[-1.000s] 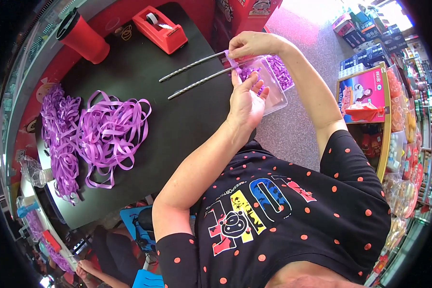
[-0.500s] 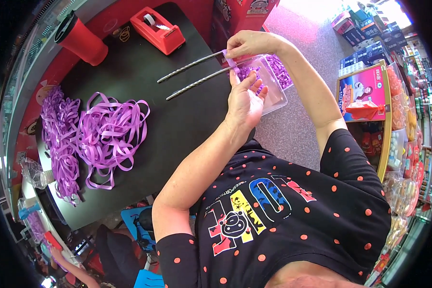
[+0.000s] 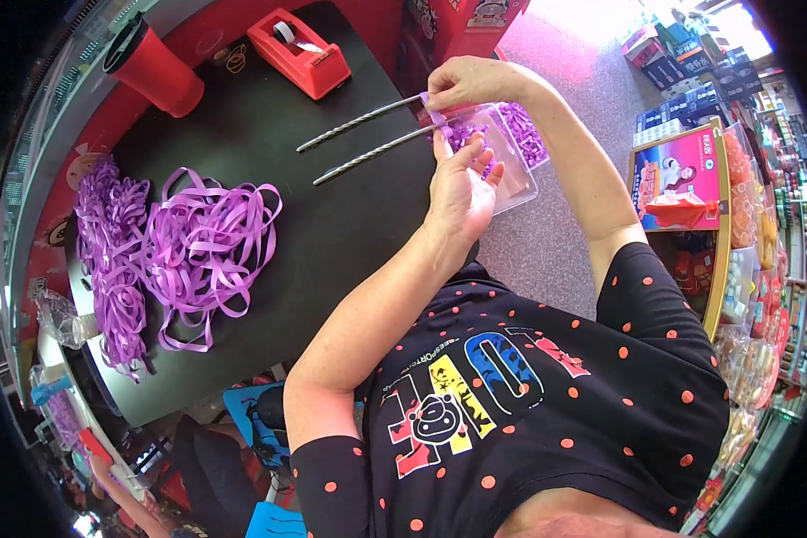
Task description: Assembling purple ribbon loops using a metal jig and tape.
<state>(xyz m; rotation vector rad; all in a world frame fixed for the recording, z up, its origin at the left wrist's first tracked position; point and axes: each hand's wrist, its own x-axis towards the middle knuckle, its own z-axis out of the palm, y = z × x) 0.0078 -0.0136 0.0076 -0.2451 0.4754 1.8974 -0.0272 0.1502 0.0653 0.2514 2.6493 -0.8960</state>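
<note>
Two twisted metal rods [image 3: 365,160] stretch side by side over the black table. A strip of purple ribbon [image 3: 434,109] spans them at their right ends. My right hand [image 3: 471,82] pinches this ribbon beside the farther rod. Below it, my left hand [image 3: 460,188] is turned palm up, its thumb and forefinger closed at the ribbon by the nearer rod and its other fingers loosely curled. My fingers partly hide the rod ends. Behind my left hand, a clear plastic box [image 3: 517,195] contains many small purple ribbon pieces [image 3: 520,134].
A loose heap of purple ribbon [image 3: 208,251] and a bundled pile [image 3: 117,260] lie on the table's left. A red tape dispenser [image 3: 309,67], a red bin [image 3: 161,76] and elastic bands [image 3: 235,59] are at the back. Another person's arm [image 3: 125,502] shows lower left.
Both hands, the rods and the ribbon sit almost as before, with only a slight shift in the picture. The other person's arm at lower left has moved a little.
</note>
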